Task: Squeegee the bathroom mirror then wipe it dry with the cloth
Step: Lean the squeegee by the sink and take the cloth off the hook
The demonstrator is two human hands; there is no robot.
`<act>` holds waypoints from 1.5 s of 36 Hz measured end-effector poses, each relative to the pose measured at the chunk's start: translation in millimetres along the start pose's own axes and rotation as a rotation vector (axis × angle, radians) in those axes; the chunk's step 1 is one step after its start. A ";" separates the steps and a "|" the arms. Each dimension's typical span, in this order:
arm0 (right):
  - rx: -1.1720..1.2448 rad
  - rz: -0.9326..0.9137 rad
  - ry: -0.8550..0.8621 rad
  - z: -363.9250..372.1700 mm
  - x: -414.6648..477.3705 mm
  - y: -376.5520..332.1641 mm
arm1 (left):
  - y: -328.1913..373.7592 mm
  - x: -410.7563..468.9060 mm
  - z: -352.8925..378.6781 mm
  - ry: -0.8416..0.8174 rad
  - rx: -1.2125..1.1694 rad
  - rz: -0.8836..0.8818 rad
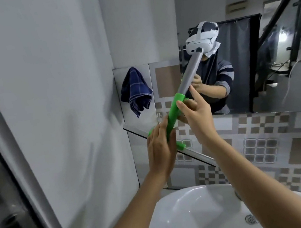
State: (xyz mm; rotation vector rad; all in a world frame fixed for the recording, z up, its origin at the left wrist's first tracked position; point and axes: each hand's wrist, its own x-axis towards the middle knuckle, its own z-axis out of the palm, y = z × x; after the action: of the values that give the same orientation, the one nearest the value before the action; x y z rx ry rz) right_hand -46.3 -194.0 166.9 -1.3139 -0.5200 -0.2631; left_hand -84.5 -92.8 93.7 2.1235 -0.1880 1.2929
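Note:
I hold a squeegee (pixel 174 113) with a green grip, a grey pole and a long blade (pixel 195 155) in front of the tiled wall, below the mirror (pixel 252 38). My left hand (pixel 161 151) grips the lower green part near the blade head. Higher up, my right hand (pixel 195 114) wraps the green grip with its index finger stretched along the grey pole. The blade slants from upper left to lower right and does not touch the mirror. A dark blue checked cloth (pixel 136 90) hangs on the wall left of the mirror.
A white sink (pixel 191 215) with its drain (pixel 250 218) sits below my arms. A plain white wall fills the left, with a dark window frame (pixel 7 176) at the far left. Patterned brown and white tiles (pixel 268 144) cover the wall under the mirror.

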 end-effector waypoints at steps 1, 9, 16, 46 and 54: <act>0.012 0.014 -0.013 4.0 -0.3 4.4 | -7.2 -1.7 -2.0 -0.038 -0.022 -0.017; 0.025 0.095 -0.062 30.1 -11.9 59.6 | -55.9 -23.4 -18.0 -0.278 -0.141 -0.146; 0.022 0.159 -0.089 45.6 -16.3 109.7 | -95.7 -41.1 -14.3 -0.343 -0.177 -0.310; -0.132 0.426 -0.208 32.0 -25.5 226.9 | -176.9 -101.4 37.6 -0.540 -0.272 -0.604; -0.181 0.442 -0.209 29.9 -18.3 232.7 | -182.8 -98.3 51.6 -0.533 -0.235 -0.604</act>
State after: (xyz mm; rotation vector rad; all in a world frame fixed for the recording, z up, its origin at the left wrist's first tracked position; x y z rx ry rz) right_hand 40.6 -109.7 -35.0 -1.6042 -0.3729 0.2003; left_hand -17.4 1.4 -86.2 2.0461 0.0794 0.3331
